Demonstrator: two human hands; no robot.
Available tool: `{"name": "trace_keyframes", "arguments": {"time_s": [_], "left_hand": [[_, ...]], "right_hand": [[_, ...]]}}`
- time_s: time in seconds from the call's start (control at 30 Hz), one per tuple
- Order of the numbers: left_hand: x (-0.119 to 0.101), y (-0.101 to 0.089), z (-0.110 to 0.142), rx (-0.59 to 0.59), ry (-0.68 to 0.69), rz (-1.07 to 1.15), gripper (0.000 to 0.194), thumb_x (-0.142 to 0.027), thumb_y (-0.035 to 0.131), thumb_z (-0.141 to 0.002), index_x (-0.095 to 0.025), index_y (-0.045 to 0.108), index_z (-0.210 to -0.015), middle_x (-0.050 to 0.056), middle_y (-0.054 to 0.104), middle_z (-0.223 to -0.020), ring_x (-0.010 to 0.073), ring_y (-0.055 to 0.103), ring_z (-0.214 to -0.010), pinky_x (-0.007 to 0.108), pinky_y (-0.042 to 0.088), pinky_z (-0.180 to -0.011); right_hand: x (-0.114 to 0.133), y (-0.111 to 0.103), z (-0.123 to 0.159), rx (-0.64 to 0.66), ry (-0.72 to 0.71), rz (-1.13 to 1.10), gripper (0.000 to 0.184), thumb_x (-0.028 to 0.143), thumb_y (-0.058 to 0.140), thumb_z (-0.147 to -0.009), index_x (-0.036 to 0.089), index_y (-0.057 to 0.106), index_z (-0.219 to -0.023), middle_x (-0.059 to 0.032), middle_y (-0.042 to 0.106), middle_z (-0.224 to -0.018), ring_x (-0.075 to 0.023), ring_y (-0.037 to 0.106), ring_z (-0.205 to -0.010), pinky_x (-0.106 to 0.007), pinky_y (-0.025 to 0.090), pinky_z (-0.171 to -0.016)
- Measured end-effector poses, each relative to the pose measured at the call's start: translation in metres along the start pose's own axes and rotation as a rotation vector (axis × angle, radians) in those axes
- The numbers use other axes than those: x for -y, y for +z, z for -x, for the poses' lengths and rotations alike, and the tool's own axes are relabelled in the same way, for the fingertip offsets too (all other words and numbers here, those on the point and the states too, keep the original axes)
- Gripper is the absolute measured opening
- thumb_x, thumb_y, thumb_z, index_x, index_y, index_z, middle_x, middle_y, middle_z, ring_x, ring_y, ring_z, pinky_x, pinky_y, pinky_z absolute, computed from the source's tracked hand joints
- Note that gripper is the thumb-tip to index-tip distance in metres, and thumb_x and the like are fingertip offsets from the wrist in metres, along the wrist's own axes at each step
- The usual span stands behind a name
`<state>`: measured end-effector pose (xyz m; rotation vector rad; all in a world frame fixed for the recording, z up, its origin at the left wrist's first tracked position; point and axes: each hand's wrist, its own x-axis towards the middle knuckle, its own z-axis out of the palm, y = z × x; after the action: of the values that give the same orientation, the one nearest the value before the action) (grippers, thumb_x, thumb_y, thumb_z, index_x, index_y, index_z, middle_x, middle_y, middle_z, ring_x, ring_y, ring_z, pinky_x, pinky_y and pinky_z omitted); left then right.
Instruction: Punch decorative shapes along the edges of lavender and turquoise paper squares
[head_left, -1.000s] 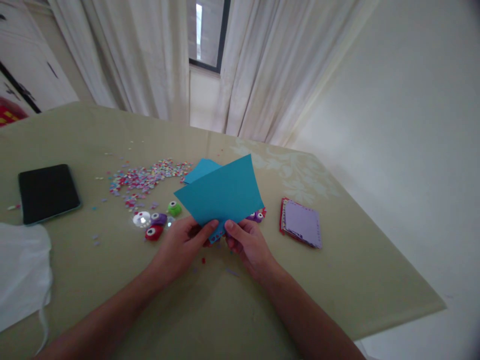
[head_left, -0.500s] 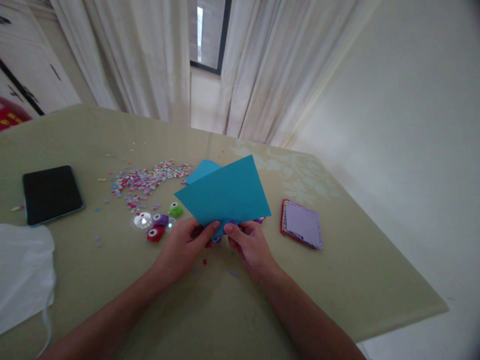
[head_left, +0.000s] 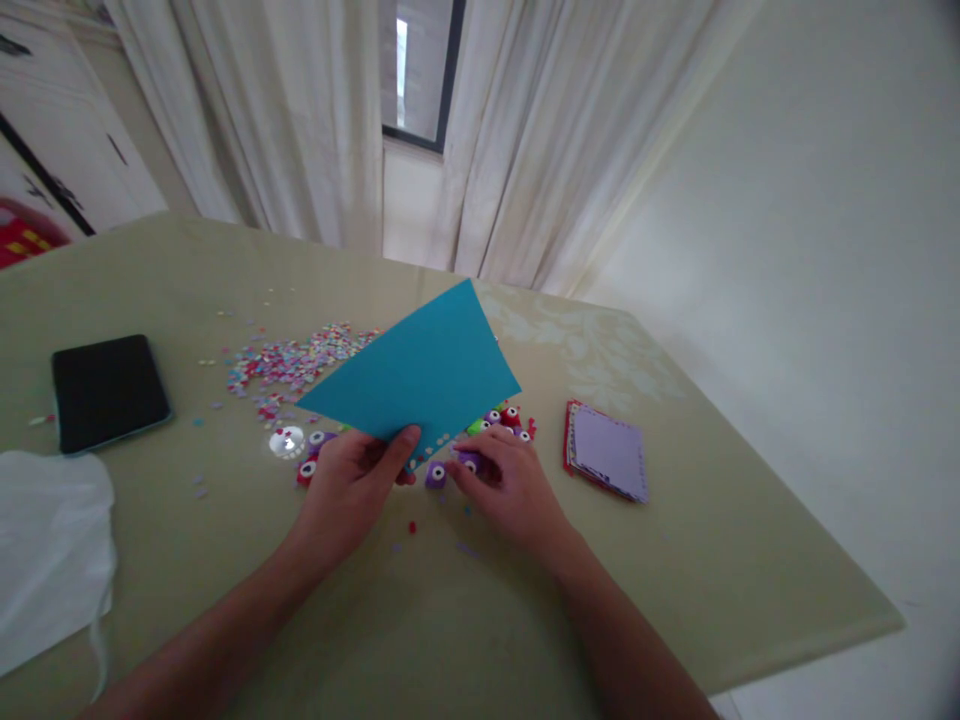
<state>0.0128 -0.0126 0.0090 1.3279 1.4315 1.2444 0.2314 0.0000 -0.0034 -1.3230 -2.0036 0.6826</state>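
Observation:
My left hand (head_left: 349,490) pinches a blue sheet of paper (head_left: 420,365) at its lower corner, thumb on top. The sheet is tilted, and small pale spots run along its lower edge. My right hand (head_left: 510,480) is off the sheet, its thumb and fingers curved and apart. By its fingertips are a small purple one-eyed piece (head_left: 436,475) and another purple piece (head_left: 470,462); whether the fingers touch them I cannot tell. Several red and green one-eyed pieces (head_left: 510,416) lie behind that hand. A red one-eyed piece (head_left: 306,470) sits beside my left hand.
A heap of colourful paper bits (head_left: 300,360) lies behind my left hand. At left are a black tablet-like device (head_left: 111,393) and a white face mask (head_left: 56,550). A stack of coloured cards (head_left: 606,452) lies at right on the table (head_left: 480,630).
The blue sheet has shifted left and up in my left hand. My right hand has let go of its lower edge, and the coloured pieces behind now show.

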Motion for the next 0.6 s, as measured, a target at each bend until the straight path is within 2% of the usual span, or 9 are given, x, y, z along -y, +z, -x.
{"name": "trace_keyframes", "arguments": {"time_s": [0.1, 0.27, 0.33, 0.4, 0.5, 0.6], "left_hand": [[0.0, 0.001, 0.001, -0.021, 0.005, 0.023, 0.044, -0.055, 0.071, -0.084, -0.023, 0.067, -0.055, 0.001, 0.069, -0.051, 0.0154, 0.061, -0.043, 0.024, 0.043, -0.042], [0.001, 0.0, 0.002, -0.019, 0.014, -0.003, 0.046, -0.056, 0.071, -0.085, -0.023, 0.068, -0.054, 0.002, 0.07, -0.052, 0.0165, 0.064, -0.045, 0.025, 0.046, -0.044], [0.001, 0.0, 0.002, -0.028, 0.015, -0.001, 0.046, -0.056, 0.071, -0.085, -0.023, 0.067, -0.053, 0.002, 0.069, -0.051, 0.0161, 0.062, -0.044, 0.025, 0.045, -0.044], [0.002, 0.0, 0.002, -0.039, 0.029, 0.002, 0.046, -0.055, 0.071, -0.085, -0.023, 0.066, -0.052, 0.001, 0.067, -0.05, 0.0157, 0.061, -0.044, 0.025, 0.044, -0.044], [0.002, 0.0, 0.002, -0.041, 0.038, 0.005, 0.044, -0.053, 0.071, -0.085, -0.022, 0.066, -0.055, 0.0, 0.067, -0.052, 0.0156, 0.062, -0.046, 0.025, 0.046, -0.045], [0.002, -0.001, 0.002, -0.053, 0.015, 0.027, 0.043, -0.053, 0.072, -0.085, -0.022, 0.065, -0.057, 0.0, 0.066, -0.052, 0.0161, 0.063, -0.046, 0.025, 0.046, -0.044]], "right_hand": [[-0.003, 0.005, 0.003, 0.003, -0.047, 0.121, 0.025, 0.041, 0.077, -0.099, 0.019, 0.075, -0.11, -0.0082, 0.076, -0.099, -0.0235, 0.068, -0.089, -0.035, 0.05, -0.082], [-0.001, 0.012, 0.005, 0.086, -0.086, 0.187, 0.021, 0.037, 0.069, -0.107, 0.02, 0.076, -0.097, -0.0083, 0.074, -0.101, -0.023, 0.07, -0.091, -0.035, 0.052, -0.083], [0.002, 0.016, 0.007, 0.111, -0.133, 0.148, 0.018, 0.034, 0.065, -0.109, 0.021, 0.077, -0.103, -0.0091, 0.075, -0.106, -0.0235, 0.072, -0.097, -0.036, 0.054, -0.088], [0.006, 0.018, 0.009, 0.114, -0.188, 0.058, 0.016, 0.033, 0.067, -0.108, 0.022, 0.075, -0.118, -0.0097, 0.076, -0.116, -0.0234, 0.073, -0.101, -0.036, 0.056, -0.092], [0.007, 0.015, 0.008, -0.009, -0.213, -0.076, 0.023, 0.034, 0.066, -0.108, 0.024, 0.071, -0.128, -0.0093, 0.076, -0.119, -0.0208, 0.074, -0.094, -0.034, 0.059, -0.087], [0.0, 0.001, 0.002, -0.217, -0.12, -0.041, 0.019, 0.033, 0.06, -0.11, 0.023, 0.073, -0.12, -0.0069, 0.076, -0.104, -0.0192, 0.071, -0.082, -0.033, 0.056, -0.079]]}}
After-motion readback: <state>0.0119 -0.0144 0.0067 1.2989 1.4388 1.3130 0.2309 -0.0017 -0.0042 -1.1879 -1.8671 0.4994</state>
